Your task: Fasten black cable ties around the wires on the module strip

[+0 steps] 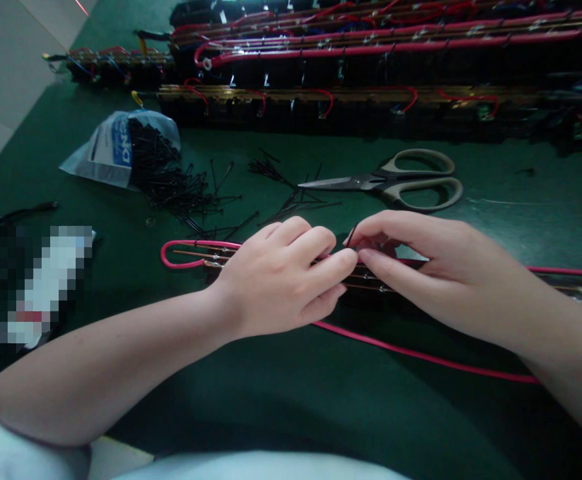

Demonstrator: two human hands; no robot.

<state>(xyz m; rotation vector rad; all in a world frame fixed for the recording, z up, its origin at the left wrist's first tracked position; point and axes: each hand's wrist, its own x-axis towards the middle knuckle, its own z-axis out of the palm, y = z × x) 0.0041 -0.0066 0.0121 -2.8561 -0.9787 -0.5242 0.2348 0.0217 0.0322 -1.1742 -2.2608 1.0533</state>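
A long dark wiring strip [383,288] with copper-coloured rods and a red cable [179,265] lies across the bench under both hands. My left hand [283,277] bends over it with curled fingers; its thumb and whatever it grips are hidden. My right hand [433,267] pinches a thin black cable tie [353,235] between thumb and forefinger. The fingertips of both hands meet above the strip. A loose length of the red cable runs below the strip toward the right forearm.
Scissors [365,181] lie beyond the hands. A plastic bag [113,150] spills black cable ties [178,190] at left, with more scattered beside the scissors. Several similar wired strips [321,97] line the back. A partly blurred white object [53,280] lies at far left on the green bench [291,407].
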